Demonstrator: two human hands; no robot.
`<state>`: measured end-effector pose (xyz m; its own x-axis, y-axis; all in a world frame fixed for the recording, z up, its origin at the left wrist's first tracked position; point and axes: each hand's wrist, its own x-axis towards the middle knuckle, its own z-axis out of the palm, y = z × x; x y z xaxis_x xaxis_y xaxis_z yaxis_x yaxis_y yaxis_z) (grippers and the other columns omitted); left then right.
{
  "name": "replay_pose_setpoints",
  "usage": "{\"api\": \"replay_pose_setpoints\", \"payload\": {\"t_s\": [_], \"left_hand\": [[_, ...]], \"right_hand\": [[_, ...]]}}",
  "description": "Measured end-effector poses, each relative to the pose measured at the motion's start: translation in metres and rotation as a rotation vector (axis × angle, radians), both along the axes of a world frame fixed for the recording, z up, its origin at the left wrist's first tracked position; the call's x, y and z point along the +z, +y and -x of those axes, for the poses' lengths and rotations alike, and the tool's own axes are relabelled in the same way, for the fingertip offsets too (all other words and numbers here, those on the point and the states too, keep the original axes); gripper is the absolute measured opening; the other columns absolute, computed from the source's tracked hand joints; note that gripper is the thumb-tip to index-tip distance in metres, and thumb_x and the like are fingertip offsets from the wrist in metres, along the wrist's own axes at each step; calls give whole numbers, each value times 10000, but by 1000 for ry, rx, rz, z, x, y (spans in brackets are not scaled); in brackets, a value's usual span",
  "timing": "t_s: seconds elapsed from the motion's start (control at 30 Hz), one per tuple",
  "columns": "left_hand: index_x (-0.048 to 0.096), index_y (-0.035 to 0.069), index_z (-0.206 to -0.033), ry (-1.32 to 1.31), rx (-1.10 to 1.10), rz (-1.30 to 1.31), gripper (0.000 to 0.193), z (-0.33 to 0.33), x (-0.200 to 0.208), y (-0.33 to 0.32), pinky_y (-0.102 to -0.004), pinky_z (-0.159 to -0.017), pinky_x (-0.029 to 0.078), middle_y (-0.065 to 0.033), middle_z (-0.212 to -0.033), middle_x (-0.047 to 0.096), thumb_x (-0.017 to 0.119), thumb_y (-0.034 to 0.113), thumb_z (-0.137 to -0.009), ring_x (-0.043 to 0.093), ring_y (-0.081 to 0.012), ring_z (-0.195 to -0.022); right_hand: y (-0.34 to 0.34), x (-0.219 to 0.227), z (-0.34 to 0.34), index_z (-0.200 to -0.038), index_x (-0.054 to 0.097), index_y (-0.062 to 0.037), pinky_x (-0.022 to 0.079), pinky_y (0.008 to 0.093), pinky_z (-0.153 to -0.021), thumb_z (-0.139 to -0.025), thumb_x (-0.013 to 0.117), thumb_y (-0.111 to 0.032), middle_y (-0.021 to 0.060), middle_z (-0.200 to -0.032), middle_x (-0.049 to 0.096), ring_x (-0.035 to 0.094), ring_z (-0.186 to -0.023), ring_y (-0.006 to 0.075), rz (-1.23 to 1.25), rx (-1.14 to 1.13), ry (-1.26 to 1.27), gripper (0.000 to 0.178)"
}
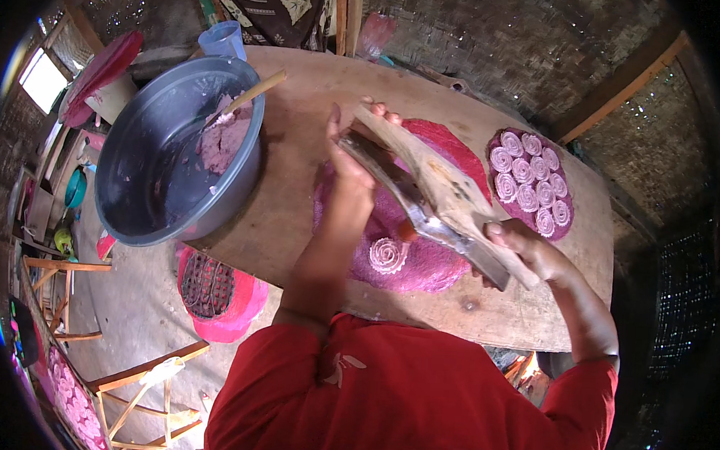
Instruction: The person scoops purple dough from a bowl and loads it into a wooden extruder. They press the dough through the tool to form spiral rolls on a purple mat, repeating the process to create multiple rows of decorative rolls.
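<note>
Both of my hands grip a wooden hand press [445,184], made of two long pieces laid one against the other and slanting across the table. My left hand [354,157] is wrapped round its far left end. At the near right end, my right hand [526,247] closes round the handles. Below the press lies a round purple mat [434,274] bearing one pale pink dough spiral [388,255]. A small orange-brown part [407,230] shows under the press, too blurred to name. The press hides much of the mat and of a red mat [450,145] behind it.
At the right, another purple mat [563,230] carries several dough spirals [528,171]. A big grey basin [111,212] at the left holds pinkish dough [224,145] and a wooden-handled utensil [258,90]. Behind it stands a blue cup [222,39]. Wooden frames [145,368] stand on the floor at left.
</note>
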<state>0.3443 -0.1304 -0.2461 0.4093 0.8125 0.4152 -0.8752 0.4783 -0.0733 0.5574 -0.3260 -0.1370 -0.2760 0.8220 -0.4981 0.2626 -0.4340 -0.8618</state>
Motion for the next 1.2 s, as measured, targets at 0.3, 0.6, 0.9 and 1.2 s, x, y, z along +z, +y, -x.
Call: {"api": "replay_pose_setpoints", "payload": {"t_s": [0.3,0.6,0.9,1.2], "left_hand": [[592,135,-1065,-28,-49,-70,464,35,-30,-15,-508,-839,444,-58,-920,619,386,541,-972,548,-279,-938],[595,24,-1057,-76,145,-135,202,34,-22,-10,-339,-900,467,-88,-969,641,546,190,-955,580,-231,-925],[596,12,-1060,-84,60,-261,236,34,-25,2,-261,-645,522,-103,-1042,610,526,214,-961,556,-230,-975],[574,30,-1097,-58,346,-252,274,73,28,7,-236,-522,551,-83,-1047,587,487,258,-973,529,-242,-1011]], "right_hand": [[-7,-35,15,-979,646,34,520,301,-477,-893,523,-663,94,-714,642,636,-578,169,128,58,25,713],[5,-136,36,-1335,492,-17,545,390,-810,-932,452,-621,162,-1118,638,667,-948,279,146,-3,680,728],[11,-165,72,-1326,477,-2,420,420,-1047,-955,445,-573,181,-1271,573,562,-1174,287,20,-196,872,682],[37,-136,73,-1321,479,16,438,419,-1031,-994,490,-403,190,-1273,578,590,-1136,286,-135,-306,611,532]]}}
